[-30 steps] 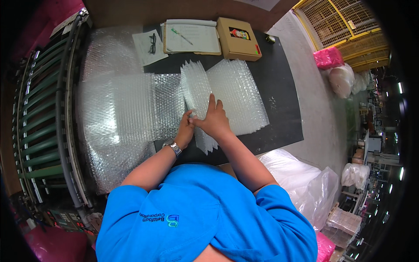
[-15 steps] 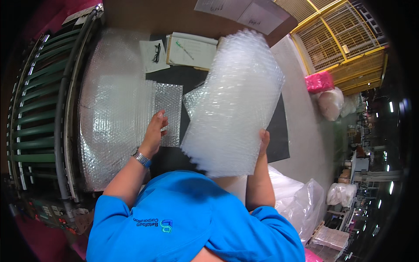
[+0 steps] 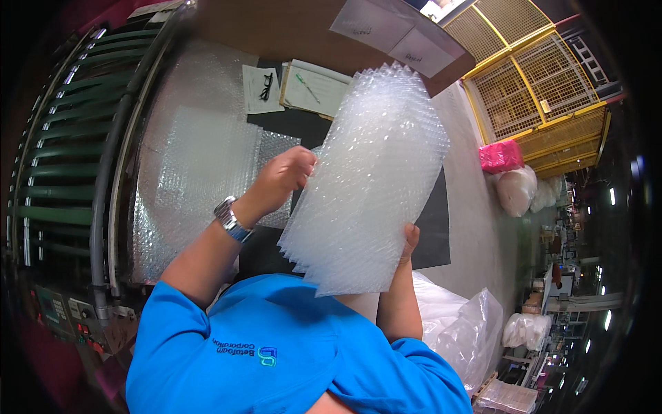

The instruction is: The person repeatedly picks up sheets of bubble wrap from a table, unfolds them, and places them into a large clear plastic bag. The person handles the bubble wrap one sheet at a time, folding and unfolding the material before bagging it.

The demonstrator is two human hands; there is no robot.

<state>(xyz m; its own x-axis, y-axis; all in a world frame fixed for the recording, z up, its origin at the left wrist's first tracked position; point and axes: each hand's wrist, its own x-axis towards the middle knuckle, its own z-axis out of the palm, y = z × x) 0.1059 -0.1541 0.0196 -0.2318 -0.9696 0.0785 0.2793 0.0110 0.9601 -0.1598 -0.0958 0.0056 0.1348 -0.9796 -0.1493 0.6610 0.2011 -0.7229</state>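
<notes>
A fanned stack of clear bubble wrap sheets (image 3: 372,179) is held up tilted in front of me, its edges stepped at top and bottom. My right hand (image 3: 409,241) grips the stack's lower right edge, thumb on the near face and the other fingers hidden behind. My left hand (image 3: 286,176), with a metal watch on the wrist, is closed, its curled fingertips at the stack's left edge. More bubble wrap (image 3: 200,159) lies flat on the left of the table, with a smaller piece (image 3: 276,146) partly behind my left hand.
A clipboard with papers and a green pen (image 3: 307,86) lies at the back beside dark glasses (image 3: 266,87) on a sheet. A roller conveyor (image 3: 69,152) runs along the left. Clear plastic sheeting (image 3: 462,331) bulges at lower right. Yellow mesh fencing (image 3: 534,86) stands beyond the floor.
My left hand has moved right and up from above the flat bubble wrap to the stack's edge, and its fingers have closed. The stack has tilted and lowered slightly in my right hand.
</notes>
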